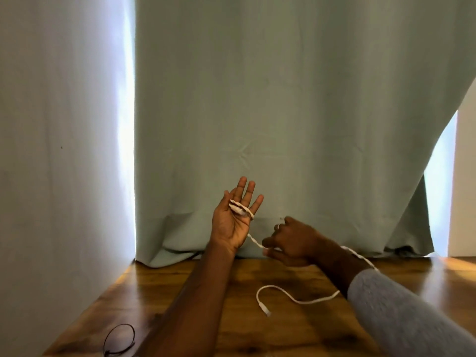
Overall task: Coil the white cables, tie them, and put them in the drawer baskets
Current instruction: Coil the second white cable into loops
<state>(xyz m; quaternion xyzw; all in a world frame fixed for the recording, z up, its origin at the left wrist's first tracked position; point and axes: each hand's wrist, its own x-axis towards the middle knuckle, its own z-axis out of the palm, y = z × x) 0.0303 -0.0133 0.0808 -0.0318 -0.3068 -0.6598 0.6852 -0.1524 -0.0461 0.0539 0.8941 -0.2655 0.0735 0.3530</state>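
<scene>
A person's two arms reach forward over a wooden desk [257, 336] that stands against a pale green curtain [283, 112].

The left hand [233, 220] is raised, palm toward the camera, with its fingers [242, 188] straight and spread, pointing up. A white cable [296, 301] is wound in a few turns across the base of these fingers, forming a small coil that lies against the palm side, from the forefinger edge over to the little finger. The fingers do not curl round it; the loops simply sit on them.

From the coil, the cable runs down and to the right to the right hand [291, 243], which is lower and just beside the left wrist. The right hand's fingers are bent, and thumb and forefinger pinch the cable at their tips, holding it taut between the two hands. Beyond the right hand, the cable passes behind the wrist, over the forearm near a grey sleeve [401, 320], then drops onto the desk. There it lies in a loose curve, and its plug end [265, 309] rests on the wood between the two forearms.

A thin black loop [119, 340], perhaps a tie, lies on the desk at the lower left, well apart from both hands.
</scene>
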